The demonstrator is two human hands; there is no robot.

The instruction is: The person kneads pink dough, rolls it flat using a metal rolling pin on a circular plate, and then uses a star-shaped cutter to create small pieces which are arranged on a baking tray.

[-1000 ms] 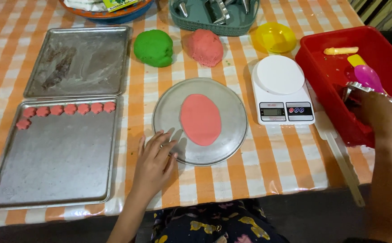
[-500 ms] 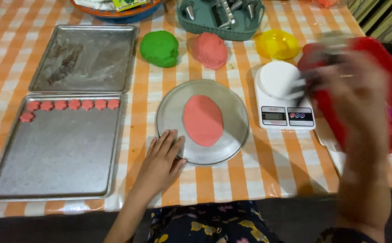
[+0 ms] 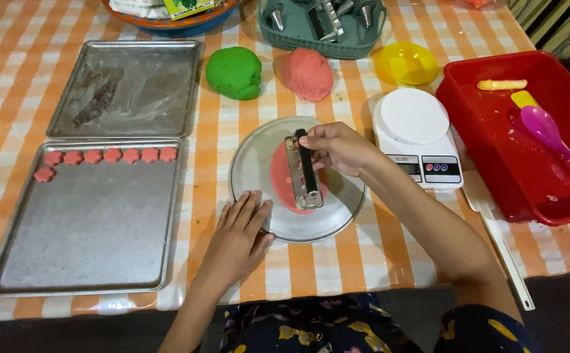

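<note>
An orange-and-white checked tablecloth [image 3: 363, 261] fills the frame. At centre, the right hand [image 3: 337, 147] pinches a metal scraper [image 3: 303, 171] over pink dough [image 3: 281, 180] on a round plate [image 3: 252, 163]; its long axis runs top to bottom. The left hand [image 3: 236, 238] lies spread flat at the plate's lower-left rim.

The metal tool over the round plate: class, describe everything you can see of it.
The metal tool is a narrow, shiny strip with a black handle along its top. It lies lengthwise over the flattened pink dough on the round metal plate. The right hand grips its far end; the left hand rests at the plate's near rim.
</note>
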